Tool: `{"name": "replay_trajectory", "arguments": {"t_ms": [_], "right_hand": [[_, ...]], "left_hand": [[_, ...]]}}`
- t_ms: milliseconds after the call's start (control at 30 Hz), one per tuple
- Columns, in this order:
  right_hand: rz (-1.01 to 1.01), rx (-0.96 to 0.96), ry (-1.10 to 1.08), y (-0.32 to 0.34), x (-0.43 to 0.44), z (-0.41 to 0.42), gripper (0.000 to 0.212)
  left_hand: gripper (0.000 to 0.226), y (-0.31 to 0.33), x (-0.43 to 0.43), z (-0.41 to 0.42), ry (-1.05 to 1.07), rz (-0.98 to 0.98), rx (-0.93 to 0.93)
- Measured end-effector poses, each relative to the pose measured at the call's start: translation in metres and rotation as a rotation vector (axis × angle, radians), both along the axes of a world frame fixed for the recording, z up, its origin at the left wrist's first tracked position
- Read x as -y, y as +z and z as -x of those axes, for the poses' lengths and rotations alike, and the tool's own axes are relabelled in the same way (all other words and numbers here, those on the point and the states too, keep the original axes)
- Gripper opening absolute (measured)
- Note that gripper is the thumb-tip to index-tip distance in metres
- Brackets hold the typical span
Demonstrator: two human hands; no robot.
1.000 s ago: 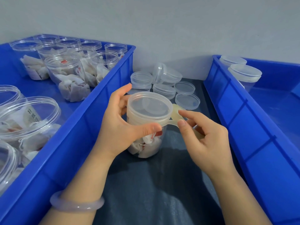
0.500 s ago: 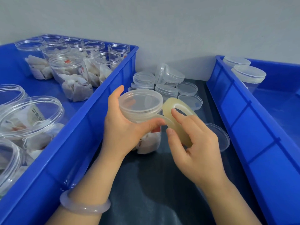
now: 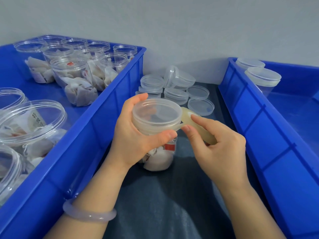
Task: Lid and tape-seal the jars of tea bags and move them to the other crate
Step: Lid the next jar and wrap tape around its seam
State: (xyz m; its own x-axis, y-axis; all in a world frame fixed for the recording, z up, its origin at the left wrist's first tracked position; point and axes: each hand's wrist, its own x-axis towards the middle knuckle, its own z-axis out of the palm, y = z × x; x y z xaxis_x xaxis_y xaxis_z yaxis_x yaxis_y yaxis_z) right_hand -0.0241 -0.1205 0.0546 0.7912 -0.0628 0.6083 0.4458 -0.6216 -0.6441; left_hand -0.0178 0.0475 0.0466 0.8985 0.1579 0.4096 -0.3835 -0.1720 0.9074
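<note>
Your left hand (image 3: 136, 133) curls round the jar (image 3: 160, 157) just below its lid (image 3: 156, 114), thumb pressed to the near side of the rim and fingers wrapped behind it, so the jar sits upright in your grip on the dark mat (image 3: 172, 204) between the two crates. Inside it, white paper tea bags (image 3: 158, 161) fill the lower half, with a red label showing through the clear wall. Your right hand (image 3: 219, 145), just beside the jar, pinches a roll of tape (image 3: 200, 130) between thumb and curled fingers; a pale yellowish strip (image 3: 179, 125) runs from the roll onto the lid's side wall by your left thumb. The lid is frosted, round and shallow, seated flat on the jar's mouth. A smooth pale bracelet (image 3: 88, 214) circles your left wrist. Behind the jar lies a heap of loose lids (image 3: 179, 94), some stacked, some flat, one on edge. The left crate (image 3: 96, 128), blue ribbed plastic, holds open clear jars (image 3: 69, 71) with threaded necks, each with tea bags inside. The right crate (image 3: 250, 118) holds two lidded jars (image 3: 262, 78) in its far corner
</note>
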Motion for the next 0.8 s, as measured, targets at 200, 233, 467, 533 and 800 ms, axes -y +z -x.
{"name": "replay_trajectory", "arguments": {"t_ms": [200, 233, 467, 533, 800], "right_hand": [[-0.157, -0.232, 0.083, -0.002, 0.005, -0.001, 0.065], [-0.164, -0.243, 0.093, -0.003, 0.006, -0.002, 0.064], [-0.121, -0.167, 0.118, -0.008, 0.005, -0.004, 0.042], [-0.135, -0.150, 0.113, -0.009, 0.005, -0.004, 0.038], [0.038, 0.003, 0.070, -0.008, -0.005, 0.003, 0.040]], "left_hand": [[0.088, 0.000, -0.006, -0.001, -0.101, -0.003, -0.001], [0.090, 0.000, -0.006, -0.001, -0.113, -0.008, -0.006], [0.102, 0.003, 0.001, 0.001, -0.046, -0.018, -0.029], [0.091, 0.003, 0.002, 0.001, 0.021, -0.073, -0.011], [0.108, -0.003, 0.005, 0.001, 0.062, -0.024, 0.002]]}}
